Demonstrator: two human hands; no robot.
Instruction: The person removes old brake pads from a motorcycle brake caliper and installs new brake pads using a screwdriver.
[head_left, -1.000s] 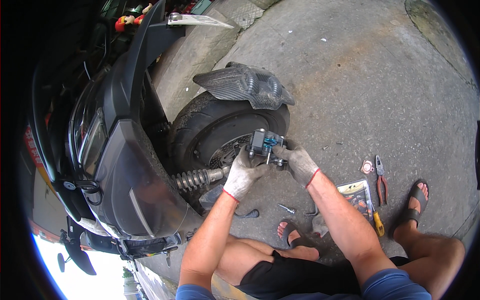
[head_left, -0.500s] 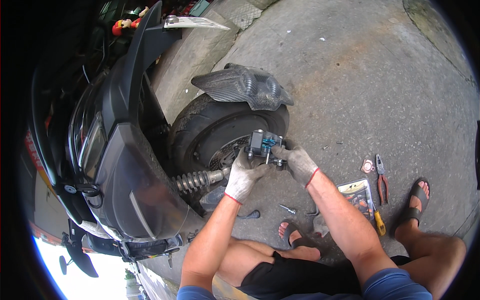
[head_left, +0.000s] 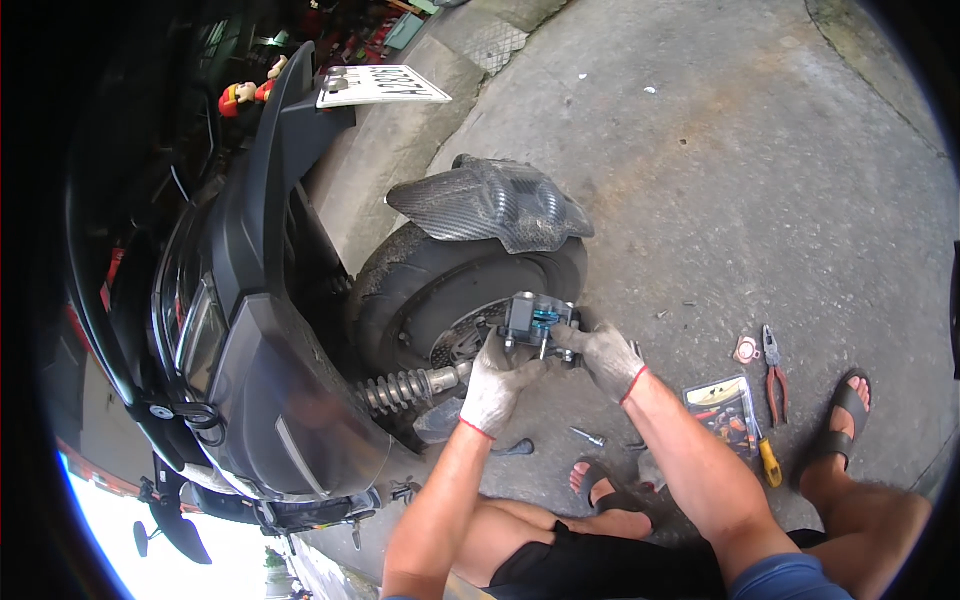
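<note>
Between both gloved hands I hold a black brake caliper [head_left: 528, 318] with blue inside and silver bolt ends. My left hand [head_left: 495, 385] grips its left and lower side, fingers partly hidden behind it. From the right, my right hand [head_left: 605, 358] clasps it, thumb lying over the front. A thin metal pin [head_left: 543, 349] sticks out of its lower side. Just beyond is the scooter's wheel [head_left: 440, 280] with a brake disc [head_left: 465, 338], beneath a carbon-patterned fender [head_left: 500, 200]. A coil shock absorber [head_left: 410, 388] sits left of my left hand.
The scooter body [head_left: 290, 390] fills the left side. On the concrete at right lie pliers [head_left: 775, 380], a yellow-handled screwdriver [head_left: 768, 460], a packaged tool set [head_left: 722, 410] and a small pink-and-white item [head_left: 745, 350]. A metal socket piece [head_left: 588, 436] lies near my foot.
My view has tilted, so the scene sits lower in the picture. Both hands still hold the caliper, in nearly the same grip.
</note>
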